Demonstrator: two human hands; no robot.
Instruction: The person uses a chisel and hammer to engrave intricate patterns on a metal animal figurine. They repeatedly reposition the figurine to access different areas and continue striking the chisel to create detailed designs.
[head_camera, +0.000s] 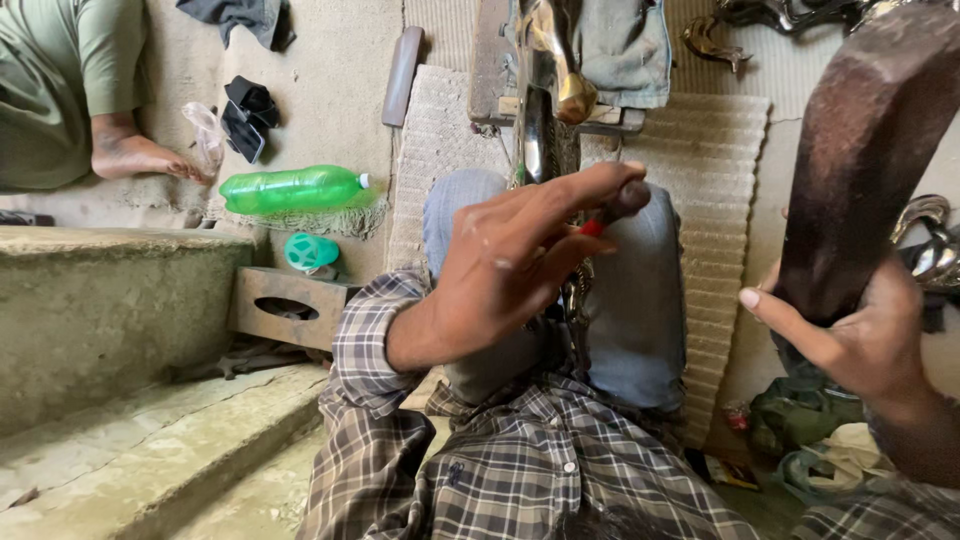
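Head view only. Left hand (520, 260) sits mid-frame over the knees, fingers curled and pressed together around a thin tool (612, 212) with a red band and dark rounded end. Tool tip points away from the palm toward a shiny metal piece (540, 130), which stands upright just beyond the fingertips, between the jeans-clad knees (640, 320). Whether the tip touches the metal: cannot tell, fingers hide it.

Right hand (865, 335) is raised at frame right, wrapped tight around the lower end of a heavy dark rusty block (865, 150). Thumb stretches left along the block's near face; block rises up and right from the grip, tilted, well apart from the left hand's tool. Looks like a hammer head or a mallet; can't tell which.

Behind the left grip: ribbed mat (715, 160) under the legs, wooden block (490, 70) and grey cloth (625, 45) past the metal piece. Left of that grip: green bottle (290, 188) lying on its side, green cap-like item (310, 252) just below it, a slotted wooden box (285, 305) nearer. Concrete step (110, 300) further left. Another person's bare foot (140, 155) and green sleeve top left, well apart from both hands. More shiny metal parts (930, 240) just right of the right grip. Plaid shirt (520, 470) fills bottom of frame.
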